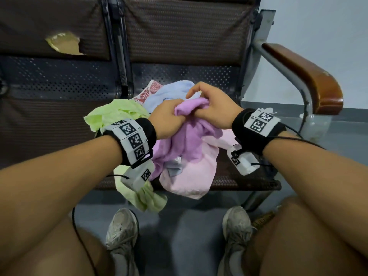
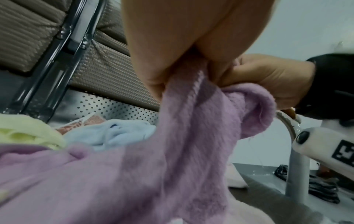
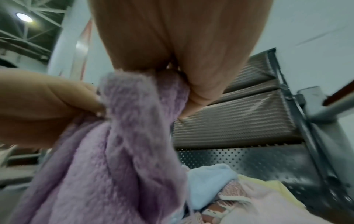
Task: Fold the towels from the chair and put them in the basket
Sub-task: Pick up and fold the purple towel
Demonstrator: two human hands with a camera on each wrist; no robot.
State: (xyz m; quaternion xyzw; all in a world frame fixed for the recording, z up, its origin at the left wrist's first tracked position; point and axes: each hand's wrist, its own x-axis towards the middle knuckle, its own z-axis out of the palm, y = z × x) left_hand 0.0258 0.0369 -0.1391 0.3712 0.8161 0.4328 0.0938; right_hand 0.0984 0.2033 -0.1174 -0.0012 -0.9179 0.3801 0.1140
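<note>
A purple towel (image 1: pixel 187 140) hangs bunched above the chair seat (image 1: pixel 245 182), gripped at its top edge by both hands. My left hand (image 1: pixel 169 121) and right hand (image 1: pixel 211 110) hold it close together, knuckles almost touching. In the left wrist view the purple towel (image 2: pixel 187 136) drops from my left hand (image 2: pixel 172 72); in the right wrist view the purple towel (image 3: pixel 118 144) hangs below my right hand (image 3: pixel 187 94). A pale pink towel (image 1: pixel 189 176), a green towel (image 1: pixel 115 114), a light blue towel (image 1: pixel 169 92) and a red-patterned cloth (image 1: pixel 147 92) lie crumpled on the seat. No basket is in view.
The chair has a brown wooden armrest (image 1: pixel 310 76) on a grey metal frame to the right, and a padded backrest (image 1: pixel 179 30) behind. A second seat (image 1: pixel 49 126) adjoins on the left. My knees and shoes (image 1: pixel 123 228) are below, on a grey floor.
</note>
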